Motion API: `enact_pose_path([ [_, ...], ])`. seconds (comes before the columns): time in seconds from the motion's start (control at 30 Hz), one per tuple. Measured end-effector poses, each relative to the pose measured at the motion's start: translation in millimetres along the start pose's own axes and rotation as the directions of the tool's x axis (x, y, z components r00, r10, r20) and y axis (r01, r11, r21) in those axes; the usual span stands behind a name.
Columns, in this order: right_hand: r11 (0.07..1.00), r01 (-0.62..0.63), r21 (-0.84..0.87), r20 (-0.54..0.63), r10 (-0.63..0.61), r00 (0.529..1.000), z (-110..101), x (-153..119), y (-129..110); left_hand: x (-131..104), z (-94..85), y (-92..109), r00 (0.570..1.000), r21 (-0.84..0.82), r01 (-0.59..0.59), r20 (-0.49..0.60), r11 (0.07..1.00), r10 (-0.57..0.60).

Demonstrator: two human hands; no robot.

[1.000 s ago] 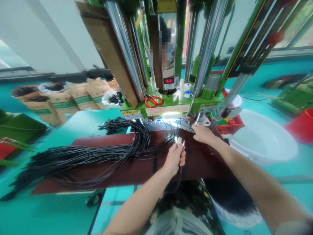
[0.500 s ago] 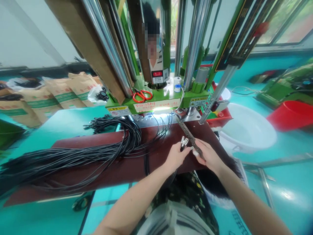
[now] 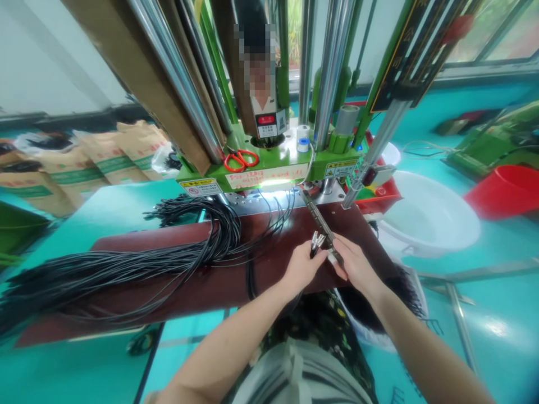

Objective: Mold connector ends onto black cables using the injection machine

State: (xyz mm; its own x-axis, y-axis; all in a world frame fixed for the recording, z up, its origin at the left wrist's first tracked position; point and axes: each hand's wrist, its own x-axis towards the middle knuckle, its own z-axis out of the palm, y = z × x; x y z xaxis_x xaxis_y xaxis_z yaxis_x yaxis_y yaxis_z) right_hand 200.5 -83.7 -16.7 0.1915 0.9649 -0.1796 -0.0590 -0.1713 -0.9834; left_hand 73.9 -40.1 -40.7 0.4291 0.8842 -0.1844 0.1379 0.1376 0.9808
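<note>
My left hand (image 3: 303,265) is closed around several black cables, whose silvery metal ends (image 3: 317,241) stick up above the thumb. Close beside it, my right hand (image 3: 355,261) grips the near end of a long, narrow metal bar (image 3: 319,217) with notches along it. The bar slants away from me over the brown board (image 3: 278,252), its far end by the machine's metal bed. A small whitish piece shows between the two hands, near the bar's end; its kind is unclear. Black cables (image 3: 168,261) lie in a thick bundle across the board at left, and some thin ones run under the machine.
A green press machine (image 3: 273,177) with steel columns stands in front, red-handled scissors (image 3: 241,161) and a blue-white spool (image 3: 302,145) on it. At right are a white tub (image 3: 433,219) and a red bucket (image 3: 501,191). Paper sacks (image 3: 90,163) line the left.
The view has shifted slightly. My right hand and the bar sit a little closer in toward my left hand; both hands keep their grip.
</note>
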Motion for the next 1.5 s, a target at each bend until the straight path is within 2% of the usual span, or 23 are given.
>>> enact_pose_path([
  [0.23,0.982,0.014,-0.188,0.013,-0.012,1.000,3,-2,1,-2,-1.1,0,1.000,-0.001,-0.016,0.002,1.000,0.016],
  [0.37,0.996,0.008,-0.093,-0.028,-0.011,1.000,3,-2,4,1,-3.6,1,0.999,-0.111,-0.032,-0.037,0.993,0.027],
  [0.47,1.000,0.012,-0.027,-0.088,-0.014,0.996,2,-3,6,2,-6.0,6,0.996,-0.284,0.009,-0.084,0.959,-0.034],
  [0.57,0.999,0.029,-0.012,-0.094,-0.030,0.995,1,-5,8,1,-7.4,12,0.993,-0.374,0.116,0.020,0.920,-0.117],
  [0.7,0.999,0.027,-0.036,-0.069,-0.029,0.997,-1,-6,9,-1,-8.0,18,0.970,-0.293,0.222,0.161,0.930,-0.180],
  [0.87,0.998,0.019,-0.061,-0.032,-0.021,0.999,-5,-4,11,0,-9.5,18,0.959,-0.301,0.244,0.215,0.922,-0.184],
  [1.03,0.998,0.002,-0.069,0.019,0.000,1.000,-8,-4,9,-1,-10.0,17,0.959,-0.333,0.249,0.218,0.909,-0.182],
  [1.2,0.981,0.002,-0.193,0.035,0.005,0.999,-4,-6,8,-3,-6.4,13,0.971,-0.310,0.228,0.139,0.923,-0.193],
  [1.3,0.976,0.003,-0.217,0.053,0.008,0.999,-2,-6,10,-5,-4.9,8,0.989,-0.278,0.143,0.081,0.950,-0.126],
  [1.43,0.989,-0.001,-0.148,0.026,0.005,1.000,-3,-5,12,-3,-7.6,4,0.993,-0.256,-0.030,-0.118,0.966,-0.001],
  [1.5,0.994,-0.002,-0.112,-0.001,0.002,1.000,-4,-5,13,-2,-10.4,4,0.983,-0.250,-0.057,-0.183,0.967,0.011],
])
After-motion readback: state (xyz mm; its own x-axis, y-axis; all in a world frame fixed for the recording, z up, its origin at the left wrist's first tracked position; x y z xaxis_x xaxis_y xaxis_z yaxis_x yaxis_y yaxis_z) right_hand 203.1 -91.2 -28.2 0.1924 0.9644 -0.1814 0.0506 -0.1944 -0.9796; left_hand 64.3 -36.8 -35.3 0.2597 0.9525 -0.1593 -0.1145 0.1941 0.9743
